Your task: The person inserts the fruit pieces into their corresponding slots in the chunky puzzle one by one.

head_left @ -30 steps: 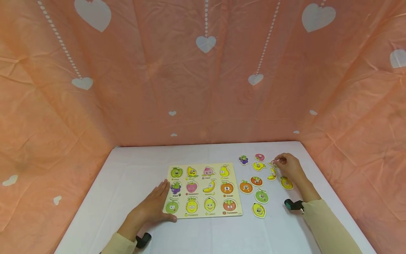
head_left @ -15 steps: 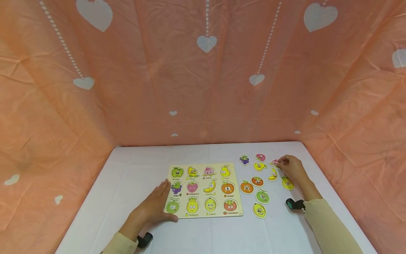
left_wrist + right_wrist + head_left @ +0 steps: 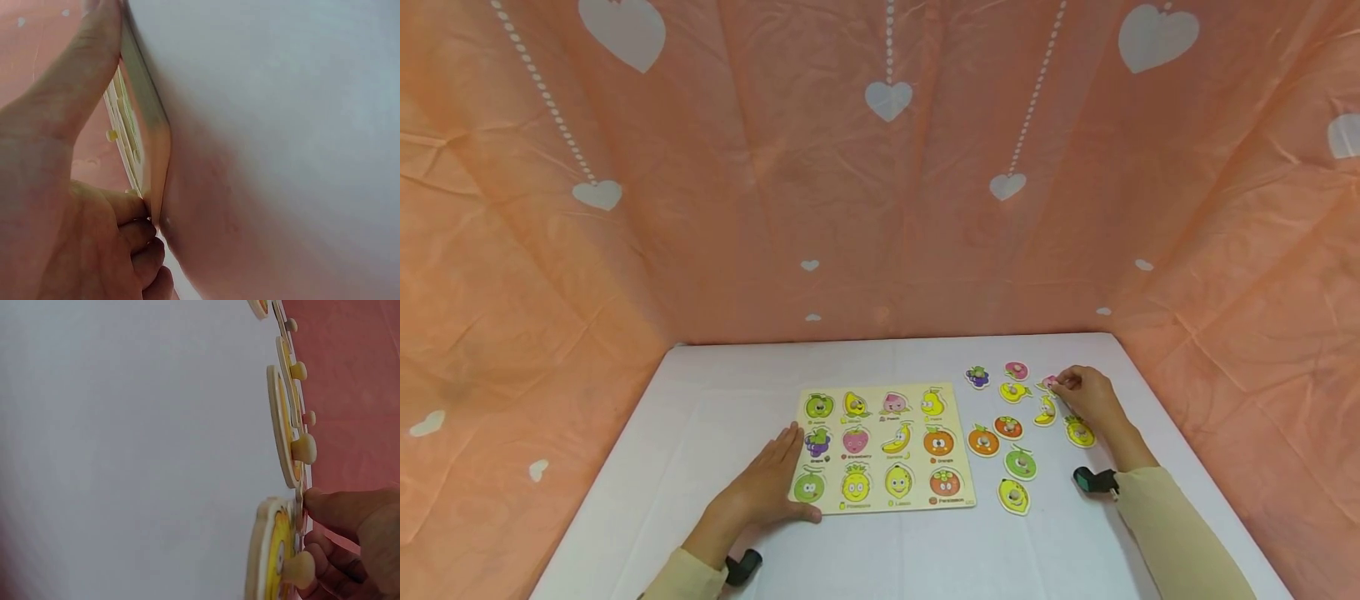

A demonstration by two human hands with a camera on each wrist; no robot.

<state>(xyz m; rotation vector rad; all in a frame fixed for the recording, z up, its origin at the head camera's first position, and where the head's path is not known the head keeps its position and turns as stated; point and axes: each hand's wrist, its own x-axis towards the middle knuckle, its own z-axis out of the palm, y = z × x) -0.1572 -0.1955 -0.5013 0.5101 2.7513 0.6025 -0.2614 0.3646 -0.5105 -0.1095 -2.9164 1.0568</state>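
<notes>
In the head view my left hand (image 3: 763, 479) rests at the left edge of a wooden fruit puzzle board (image 3: 883, 508). Its fingers lie along that side and the thumb is at the front edge; the left wrist view shows the board's corner (image 3: 161, 134) between them. At the back right, my right hand (image 3: 1090, 396) pinches a pink peach puzzle piece (image 3: 1047, 382) by thumb and fingertips, partly covering it. Close by lie a banana piece (image 3: 1044, 411) and a pineapple piece (image 3: 1079, 432), whose knob (image 3: 299, 570) shows large in the right wrist view.
Several knobbed pieces lie right of the board: grapes (image 3: 977, 377), a pink strawberry-like piece (image 3: 1017, 371), a yellow pear (image 3: 1014, 392), orange (image 3: 982, 442), persimmon (image 3: 1008, 427), green melon (image 3: 1020, 462) and lemon (image 3: 1014, 497). An orange curtain (image 3: 880, 250) surrounds the white table (image 3: 722, 375).
My right fingers have shifted slightly off the peach piece, so more of it shows and it lies flatter. The left hand stays at the board's edge.
</notes>
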